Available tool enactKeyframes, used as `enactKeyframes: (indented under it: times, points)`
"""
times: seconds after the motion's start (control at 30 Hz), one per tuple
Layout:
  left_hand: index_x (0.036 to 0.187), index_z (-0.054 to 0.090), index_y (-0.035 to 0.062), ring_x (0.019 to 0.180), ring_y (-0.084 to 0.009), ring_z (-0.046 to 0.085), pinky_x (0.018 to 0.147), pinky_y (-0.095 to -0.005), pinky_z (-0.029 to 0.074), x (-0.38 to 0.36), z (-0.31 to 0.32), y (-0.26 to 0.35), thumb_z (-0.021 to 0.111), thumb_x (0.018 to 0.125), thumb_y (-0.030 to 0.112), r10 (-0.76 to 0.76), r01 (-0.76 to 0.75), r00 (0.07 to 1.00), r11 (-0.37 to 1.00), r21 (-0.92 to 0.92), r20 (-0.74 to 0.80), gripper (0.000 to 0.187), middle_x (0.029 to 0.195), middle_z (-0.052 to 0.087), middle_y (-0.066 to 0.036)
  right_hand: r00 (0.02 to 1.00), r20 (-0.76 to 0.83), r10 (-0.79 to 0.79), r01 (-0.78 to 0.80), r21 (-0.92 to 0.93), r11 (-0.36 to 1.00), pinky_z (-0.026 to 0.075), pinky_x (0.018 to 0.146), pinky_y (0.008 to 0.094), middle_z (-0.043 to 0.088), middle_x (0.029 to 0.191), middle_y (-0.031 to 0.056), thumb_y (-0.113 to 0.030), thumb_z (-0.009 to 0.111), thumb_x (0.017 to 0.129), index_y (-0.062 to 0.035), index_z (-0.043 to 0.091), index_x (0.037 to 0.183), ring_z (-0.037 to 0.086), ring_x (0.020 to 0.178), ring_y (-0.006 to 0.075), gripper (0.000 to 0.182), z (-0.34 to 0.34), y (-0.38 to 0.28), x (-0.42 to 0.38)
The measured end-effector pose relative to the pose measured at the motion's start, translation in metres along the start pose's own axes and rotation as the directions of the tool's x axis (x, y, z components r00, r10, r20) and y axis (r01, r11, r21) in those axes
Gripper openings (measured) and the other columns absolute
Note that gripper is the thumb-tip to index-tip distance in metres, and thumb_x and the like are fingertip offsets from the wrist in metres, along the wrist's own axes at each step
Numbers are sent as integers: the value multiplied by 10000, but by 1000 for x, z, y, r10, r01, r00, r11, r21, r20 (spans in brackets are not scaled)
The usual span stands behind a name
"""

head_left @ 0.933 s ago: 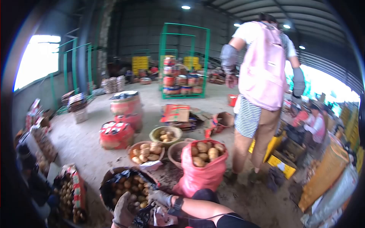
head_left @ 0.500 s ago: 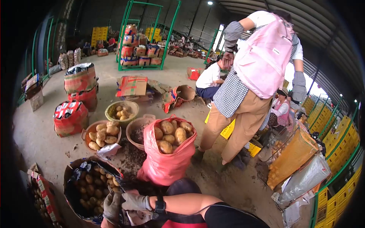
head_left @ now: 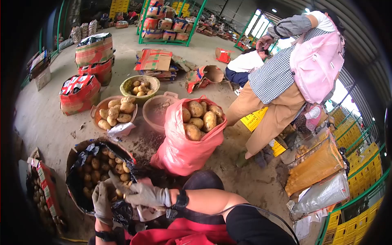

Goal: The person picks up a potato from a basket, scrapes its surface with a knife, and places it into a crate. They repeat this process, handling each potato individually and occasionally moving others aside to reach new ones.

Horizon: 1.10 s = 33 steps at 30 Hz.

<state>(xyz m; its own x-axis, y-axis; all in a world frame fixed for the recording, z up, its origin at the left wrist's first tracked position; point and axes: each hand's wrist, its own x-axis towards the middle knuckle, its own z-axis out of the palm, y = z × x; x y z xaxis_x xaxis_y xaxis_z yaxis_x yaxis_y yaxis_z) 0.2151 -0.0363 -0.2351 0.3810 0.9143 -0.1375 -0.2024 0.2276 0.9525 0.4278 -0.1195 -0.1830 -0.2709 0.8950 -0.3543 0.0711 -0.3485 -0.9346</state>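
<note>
My left hand (head_left: 103,201), in a grey work glove, is over the near rim of a round box of potatoes (head_left: 94,164) lined with black plastic. Its fingers are curled, and whatever they hold is hidden. Close beside it, my right hand (head_left: 146,195), also gloved, reaches left across the box edge with fingers stretched and apart. The potatoes in the box are small and brown. Just beyond my knee stands a pink sack (head_left: 185,143), upright and open-topped, full of large potatoes (head_left: 200,116).
Beyond the box are an orange basin (head_left: 98,118) and a green basin (head_left: 122,87) with potatoes, and a pinkish basin (head_left: 153,118). Red boxes (head_left: 79,96) stand at left. A person with a pink backpack (head_left: 316,65) stands at right, near an orange mesh sack (head_left: 314,167).
The view has tilted down and shifted left. My hands have come up over the box edge, and the right fingers have spread. The standing person has raised a bent arm.
</note>
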Motion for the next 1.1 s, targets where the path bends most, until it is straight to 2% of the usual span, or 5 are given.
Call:
enactKeyframes:
  times: [0.17, 0.23, 0.3, 0.7, 1.1]
  points:
    - [1414, 577, 17, 933, -111, 621, 792, -286, 516, -29, 2, -22, 648, 969, 107, -255, 6, 861, 870, 494, 440, 459, 1005, 707, -46, 972, -224, -72, 139, 298, 944, 514, 552, 274, 671, 814, 44, -267, 654, 997, -42, 659, 1026, 637, 633, 131, 227, -27, 9, 18]
    - [1207, 703, 100, 771, -261, 645, 740, -382, 530, -29, -16, -43, 627, 983, 285, -146, -438, 750, 620, 651, 645, 300, 911, 697, -134, 955, -267, -128, 180, 182, 967, 538, 604, 257, 694, 932, 54, -284, 624, 1018, -42, 672, 1082, 653, 708, 130, 254, -36, 12, 22]
    - [1060, 716, 80, 845, -353, 698, 739, -440, 534, -41, -1, -22, 567, 967, 272, -458, -57, 816, 542, 838, 352, 261, 984, 731, -175, 961, -273, -33, 138, 377, 916, 541, 614, 257, 691, 970, 56, -296, 604, 1037, -27, 676, 1131, 650, 748, 120, 293, -36, 5, 11]
    - [1235, 718, 60, 1084, -248, 726, 924, -349, 571, 74, -88, -28, 646, 971, 261, -493, 26, 865, 222, 975, 89, 340, 1138, 761, -158, 938, -345, -36, 133, 261, 956, 486, 537, 231, 680, 906, 94, -316, 511, 1070, 68, 608, 1270, 593, 588, 114, 444, -39, -40, -16]
    - [1557, 308, 112, 1291, -432, 594, 1088, -503, 480, 280, -136, -152, 738, 835, 535, -36, 567, 824, 66, 821, -566, 940, 1410, 578, -271, 916, -286, 281, -48, 617, 786, 531, 482, 251, 733, 945, 185, -244, 650, 1014, 77, 567, 1324, 698, 641, 171, 453, -92, -38, 19]
